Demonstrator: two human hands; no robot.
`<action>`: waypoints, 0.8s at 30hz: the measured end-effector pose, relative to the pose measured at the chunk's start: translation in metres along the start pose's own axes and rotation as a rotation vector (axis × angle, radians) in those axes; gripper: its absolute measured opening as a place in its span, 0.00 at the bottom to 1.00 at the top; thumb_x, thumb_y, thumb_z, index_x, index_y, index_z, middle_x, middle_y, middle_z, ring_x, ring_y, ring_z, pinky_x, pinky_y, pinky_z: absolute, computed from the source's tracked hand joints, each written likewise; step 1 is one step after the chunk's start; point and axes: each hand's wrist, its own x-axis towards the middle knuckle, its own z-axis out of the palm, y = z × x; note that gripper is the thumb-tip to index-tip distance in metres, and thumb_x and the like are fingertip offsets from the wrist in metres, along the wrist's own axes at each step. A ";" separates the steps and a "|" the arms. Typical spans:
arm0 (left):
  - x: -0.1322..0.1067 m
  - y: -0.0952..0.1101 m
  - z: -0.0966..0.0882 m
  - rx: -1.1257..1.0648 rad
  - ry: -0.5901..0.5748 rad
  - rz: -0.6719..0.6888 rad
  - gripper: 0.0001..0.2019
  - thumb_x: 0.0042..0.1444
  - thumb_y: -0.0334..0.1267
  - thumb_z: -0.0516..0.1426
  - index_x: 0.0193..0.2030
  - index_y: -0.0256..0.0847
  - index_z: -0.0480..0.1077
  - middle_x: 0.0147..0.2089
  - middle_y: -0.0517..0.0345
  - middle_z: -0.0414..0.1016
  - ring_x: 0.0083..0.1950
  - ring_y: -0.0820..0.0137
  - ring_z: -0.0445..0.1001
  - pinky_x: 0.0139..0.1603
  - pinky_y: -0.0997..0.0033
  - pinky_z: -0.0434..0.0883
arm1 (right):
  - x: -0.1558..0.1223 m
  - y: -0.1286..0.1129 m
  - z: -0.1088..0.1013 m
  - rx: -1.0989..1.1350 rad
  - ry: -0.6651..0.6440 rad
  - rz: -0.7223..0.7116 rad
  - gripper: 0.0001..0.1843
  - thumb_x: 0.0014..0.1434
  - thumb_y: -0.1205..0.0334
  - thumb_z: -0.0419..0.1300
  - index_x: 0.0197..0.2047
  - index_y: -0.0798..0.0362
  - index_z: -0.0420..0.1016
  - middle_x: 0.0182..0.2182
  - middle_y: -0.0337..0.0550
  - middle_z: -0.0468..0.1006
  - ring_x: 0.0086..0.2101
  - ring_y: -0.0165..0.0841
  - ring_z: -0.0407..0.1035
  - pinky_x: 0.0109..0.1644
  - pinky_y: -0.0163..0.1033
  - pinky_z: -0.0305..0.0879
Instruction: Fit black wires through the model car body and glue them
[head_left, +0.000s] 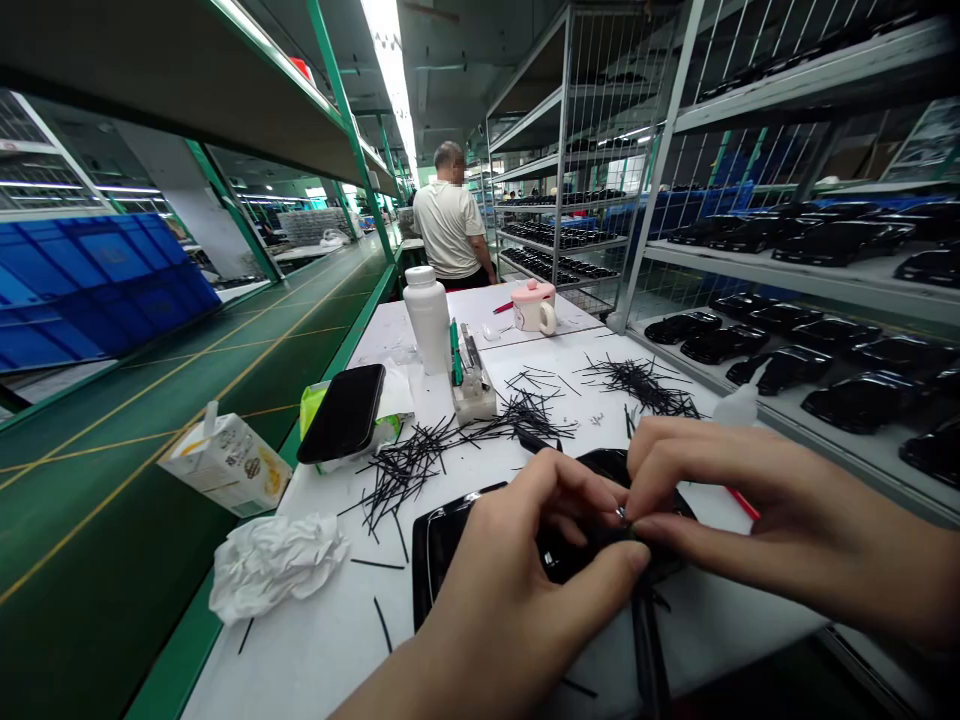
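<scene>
A glossy black model car body [450, 535] lies on the white table in front of me, partly covered by my hands. My left hand [517, 560] curls over it, with thumb and fingers closed on its edge. From the right, my right hand [697, 490] pinches with thumb and index finger at the same spot. A tiny silvery bit [621, 513] shows between the fingertips; its kind is too small to tell. Loose thin black strips [409, 470] lie in a heap just beyond the car body, and another heap of strips [645, 385] is farther right.
A phone [345, 412], crumpled tissue [277, 565], drink carton [225, 462], white bottle [427, 320], tool holder [474, 400] and pink mug [534, 308] stand around. Racks of black car bodies [810, 335] line the right. A green conveyor [247, 370] runs left. A person [450, 225] is ahead.
</scene>
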 end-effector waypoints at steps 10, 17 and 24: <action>-0.001 -0.003 0.000 -0.080 0.018 0.015 0.15 0.56 0.30 0.60 0.26 0.42 0.57 0.40 0.54 0.82 0.39 0.69 0.78 0.41 0.71 0.71 | -0.012 0.002 0.000 -0.114 0.036 -0.118 0.04 0.64 0.66 0.60 0.38 0.47 0.72 0.33 0.38 0.72 0.31 0.29 0.69 0.33 0.33 0.64; -0.001 0.005 -0.013 0.273 -0.158 0.015 0.12 0.53 0.27 0.58 0.26 0.42 0.58 0.38 0.59 0.79 0.39 0.68 0.75 0.40 0.70 0.68 | -0.014 0.001 -0.005 -0.063 0.078 -0.018 0.03 0.63 0.62 0.60 0.36 0.46 0.72 0.33 0.42 0.74 0.33 0.35 0.69 0.34 0.38 0.64; 0.001 0.010 -0.025 0.597 -0.287 0.095 0.08 0.55 0.31 0.59 0.40 0.44 0.65 0.42 0.62 0.73 0.45 0.67 0.70 0.43 0.71 0.64 | -0.017 0.003 -0.004 -0.023 0.086 0.004 0.03 0.62 0.62 0.60 0.36 0.44 0.72 0.33 0.40 0.75 0.34 0.36 0.68 0.35 0.39 0.63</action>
